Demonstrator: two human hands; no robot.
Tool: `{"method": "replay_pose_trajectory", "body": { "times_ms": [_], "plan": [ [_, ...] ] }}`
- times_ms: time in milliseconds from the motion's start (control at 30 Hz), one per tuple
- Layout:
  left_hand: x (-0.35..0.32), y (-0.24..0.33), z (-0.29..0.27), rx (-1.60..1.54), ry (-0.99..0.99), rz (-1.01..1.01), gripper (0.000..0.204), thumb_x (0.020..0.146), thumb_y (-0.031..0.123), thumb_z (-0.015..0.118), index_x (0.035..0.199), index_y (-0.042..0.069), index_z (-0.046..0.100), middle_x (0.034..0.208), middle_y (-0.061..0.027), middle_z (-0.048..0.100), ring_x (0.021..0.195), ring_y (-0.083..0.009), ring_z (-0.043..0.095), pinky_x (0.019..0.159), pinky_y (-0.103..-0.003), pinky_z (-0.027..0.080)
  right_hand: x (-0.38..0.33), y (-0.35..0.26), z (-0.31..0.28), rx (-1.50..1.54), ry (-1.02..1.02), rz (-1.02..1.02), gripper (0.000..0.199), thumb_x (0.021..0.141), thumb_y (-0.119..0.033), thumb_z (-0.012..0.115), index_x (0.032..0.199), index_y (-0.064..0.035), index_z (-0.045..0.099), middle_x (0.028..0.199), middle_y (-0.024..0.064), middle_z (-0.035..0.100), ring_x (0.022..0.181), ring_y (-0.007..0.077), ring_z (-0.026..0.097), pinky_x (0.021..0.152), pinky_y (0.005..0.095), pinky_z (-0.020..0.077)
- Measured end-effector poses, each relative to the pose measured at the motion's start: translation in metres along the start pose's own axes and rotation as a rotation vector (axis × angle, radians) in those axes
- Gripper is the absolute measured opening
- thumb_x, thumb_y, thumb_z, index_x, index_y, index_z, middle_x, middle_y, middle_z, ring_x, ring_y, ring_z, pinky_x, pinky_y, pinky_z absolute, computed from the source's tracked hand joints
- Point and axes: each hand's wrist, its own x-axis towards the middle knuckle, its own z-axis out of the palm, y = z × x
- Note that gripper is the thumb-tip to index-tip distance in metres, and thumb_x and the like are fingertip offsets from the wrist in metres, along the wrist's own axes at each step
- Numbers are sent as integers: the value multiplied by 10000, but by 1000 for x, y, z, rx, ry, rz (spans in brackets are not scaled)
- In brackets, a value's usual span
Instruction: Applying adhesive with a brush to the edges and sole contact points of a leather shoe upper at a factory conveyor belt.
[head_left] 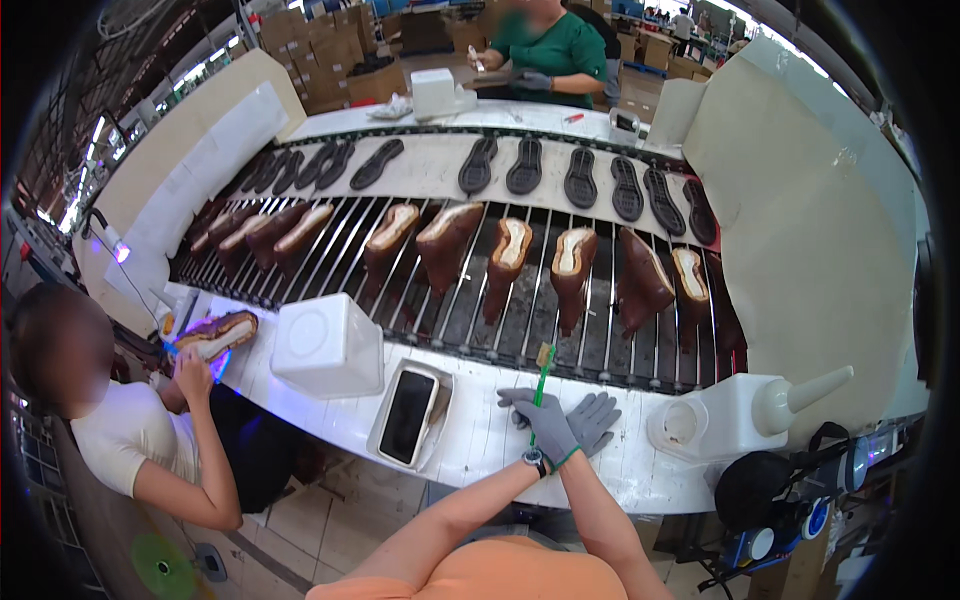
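Fingers of the right hand [550,425] are closed round a green toothbrush [541,385], long axis pointing away, head end near but apart from the brown shoe upper [571,294] ahead, slightly right; left hand [598,418], crossed underneath, lies spread, nothing visible in it.

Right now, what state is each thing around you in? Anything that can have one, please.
Right hand: closed around the green brush, wrist crossed over the left.
Left hand: open, fingers extended.
Green brush: held, bristle end pointing away from the wearer.
Phone: face up, screen dark.
Brown boots: upside down, bottoms showing.
Dark soles: laid out in a row, separate from the boots.
Small lamp: lit, purplish.
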Motion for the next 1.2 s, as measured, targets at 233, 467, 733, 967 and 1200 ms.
{"method": "replay_pose_trajectory", "body": {
  "times_ms": [233,467,733,967,1200],
  "plan": [
    [1,0,-2,-6,32,17,493,874,229,625,1325,49,540,1411,-185,499,1340,-352,443,1138,-490,329,0,-1,-2,-13,-14,15,306,941,-74,510,1186,-19,686,990,56,714,677,57,523,615,206,443],
    [4,4,-5,8,18,8,483,859,219,644,1300,41,560,1379,-189,528,1322,-349,467,1122,-484,357,-3,1,-5,16,-16,1,319,938,-75,500,1197,-20,679,994,46,714,673,54,516,605,200,436],
    [4,6,-10,13,32,1,480,859,214,643,1297,36,560,1375,-191,532,1316,-351,473,1124,-488,353,-5,-3,-2,17,9,21,319,931,-65,497,1181,-24,690,984,43,712,678,56,517,618,199,445],
    [4,6,-5,0,-19,-18,485,882,237,619,1323,49,546,1403,-173,513,1339,-352,446,1136,-482,332,-7,-5,-4,-43,10,9,314,938,-86,516,1197,-25,681,985,43,709,677,57,504,623,202,435],
    [5,6,-6,-13,-13,-9,468,889,240,612,1314,52,551,1400,-194,508,1338,-364,438,1134,-486,327,-8,-6,-4,37,10,41,331,914,-52,496,1180,-26,692,962,39,711,677,58,495,614,194,419]
  ]
}}
